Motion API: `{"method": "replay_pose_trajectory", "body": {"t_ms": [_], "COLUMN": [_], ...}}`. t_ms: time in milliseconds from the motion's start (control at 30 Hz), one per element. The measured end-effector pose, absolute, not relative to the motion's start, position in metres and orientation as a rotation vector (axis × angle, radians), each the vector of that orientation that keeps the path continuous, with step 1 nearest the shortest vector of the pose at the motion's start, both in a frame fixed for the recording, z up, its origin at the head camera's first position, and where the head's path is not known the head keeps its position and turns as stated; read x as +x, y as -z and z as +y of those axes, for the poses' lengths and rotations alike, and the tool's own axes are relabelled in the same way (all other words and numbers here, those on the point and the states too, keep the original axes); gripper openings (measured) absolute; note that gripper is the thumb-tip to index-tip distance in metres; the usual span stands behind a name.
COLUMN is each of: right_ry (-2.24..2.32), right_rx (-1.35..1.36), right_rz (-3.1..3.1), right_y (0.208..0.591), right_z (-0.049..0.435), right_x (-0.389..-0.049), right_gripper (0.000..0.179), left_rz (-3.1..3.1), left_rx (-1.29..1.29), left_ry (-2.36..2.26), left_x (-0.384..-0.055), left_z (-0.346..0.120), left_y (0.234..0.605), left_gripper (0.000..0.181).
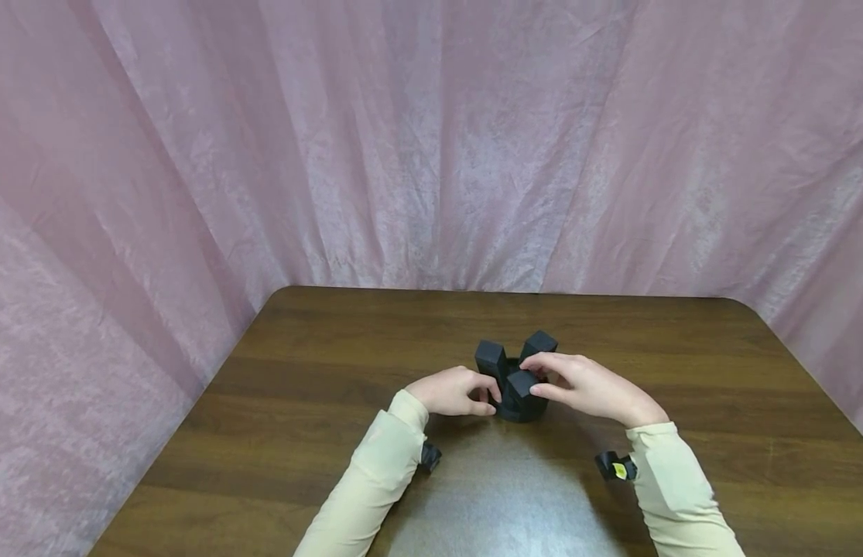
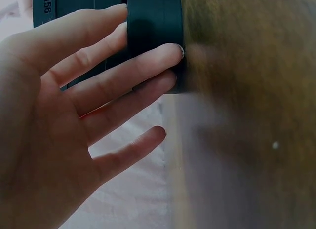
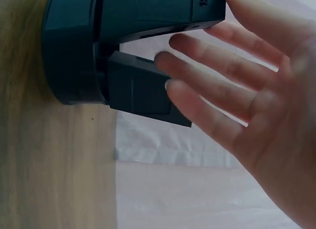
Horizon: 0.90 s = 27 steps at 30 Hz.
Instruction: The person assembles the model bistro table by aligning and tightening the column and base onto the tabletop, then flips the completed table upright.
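Note:
A black round base (image 1: 518,413) stands on the table with several square black blocks rising from it. My right hand (image 1: 590,385) pinches the top of the front block (image 1: 522,384) between thumb and forefinger; its other fingers extend beside another block (image 3: 143,86). My left hand (image 1: 453,393) is at the left side of the base, its fingertips touching the round wall (image 2: 155,31) with fingers fairly straight. The left block (image 1: 491,357) and the back block (image 1: 539,343) lean outward. Printed digits show on blocks in both wrist views.
The brown wooden table (image 1: 320,371) extends around the hands, with rounded far corners. Behind it hangs a pink curtain (image 1: 431,155). A small black camera (image 1: 429,456) is on the left wrist, another camera (image 1: 612,466) on the right.

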State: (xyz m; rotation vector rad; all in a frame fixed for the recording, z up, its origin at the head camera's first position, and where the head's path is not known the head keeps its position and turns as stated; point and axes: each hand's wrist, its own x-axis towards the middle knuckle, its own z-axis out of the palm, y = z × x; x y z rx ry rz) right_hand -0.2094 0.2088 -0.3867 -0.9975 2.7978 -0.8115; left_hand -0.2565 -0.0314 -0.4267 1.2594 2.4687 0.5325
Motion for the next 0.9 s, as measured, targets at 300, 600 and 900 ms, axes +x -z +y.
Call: {"method": "replay_pose_trajectory", "body": {"t_ms": [300, 600, 900], "right_ry": [0.687, 0.679, 0.572], "right_rx": [-1.080, -1.195, -1.054], "right_rz": [2.797, 2.840, 2.960], "right_y": [0.390, 0.393, 0.398], "right_z": [0.206, 0.200, 0.198], "right_x": [-0.205, -0.206, -0.207], "right_gripper": [0.036, 0.035, 0.037], "left_rz": [2.460, 2.460, 2.467], "left_rx": [1.229, 1.249, 1.256], "left_ry": [-0.534, -0.531, -0.534], "left_x": [-0.256, -0.256, -0.255], "left_z": [-0.032, -0.032, -0.031], "left_y": [0.426, 0.428, 0.428], "left_gripper": [0.019, 0.019, 0.018]}}
